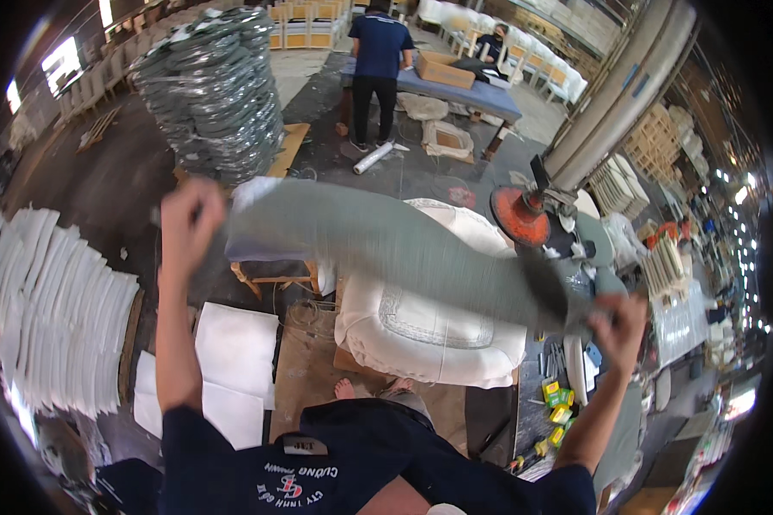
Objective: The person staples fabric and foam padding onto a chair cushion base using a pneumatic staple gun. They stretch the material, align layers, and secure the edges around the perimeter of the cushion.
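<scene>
A long piece of grey-green fabric (378, 236), blurred by motion, spans the space in front of me, raised above the work surface. My left hand (191, 225) is closed at its left end, held high; the blur hides exactly how the fingers meet the edge. At the other end my right hand (620, 324) pinches the cloth, where a darker fold shows. Beneath the fabric lies a white padded upholstery piece (489, 352) with a rounded outline and a recessed middle, partly covered from view by the cloth.
Stacked white sheets (56, 318) stand at left, behind them a tall plastic-wrapped pile (210, 94). A metal post with a red-orange base (520, 216) rises at right. Tools and small yellow-green boxes (560, 403) lie near my right arm. A co-worker (380, 60) stands at a far table.
</scene>
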Demonstrator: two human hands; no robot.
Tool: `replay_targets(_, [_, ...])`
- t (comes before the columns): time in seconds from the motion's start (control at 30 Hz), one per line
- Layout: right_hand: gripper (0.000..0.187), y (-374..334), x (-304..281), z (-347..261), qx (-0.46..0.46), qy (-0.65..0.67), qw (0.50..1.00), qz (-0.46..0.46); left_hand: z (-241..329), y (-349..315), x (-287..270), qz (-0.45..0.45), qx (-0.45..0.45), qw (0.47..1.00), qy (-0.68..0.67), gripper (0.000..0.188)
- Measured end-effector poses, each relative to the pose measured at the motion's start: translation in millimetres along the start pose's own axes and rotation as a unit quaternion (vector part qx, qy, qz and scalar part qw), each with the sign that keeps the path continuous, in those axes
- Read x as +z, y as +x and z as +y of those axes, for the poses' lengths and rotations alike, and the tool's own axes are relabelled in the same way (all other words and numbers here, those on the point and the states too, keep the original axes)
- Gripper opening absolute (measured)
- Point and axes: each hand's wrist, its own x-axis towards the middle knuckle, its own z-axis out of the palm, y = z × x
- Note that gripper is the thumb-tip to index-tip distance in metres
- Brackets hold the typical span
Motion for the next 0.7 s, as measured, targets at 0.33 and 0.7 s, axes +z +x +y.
replay_targets(0.33, [0.029,-135,-35,128,0.235,0.264,0.92,0.167,66,-72,24,-0.585,-0.196,0.735,-0.282,0.045])
replay_targets(0.7, [0.028,81,169,233,0.177,0.137,0.973,0.052,-21,93,243,-0.328,-0.039,0.931,0.154,0.046])
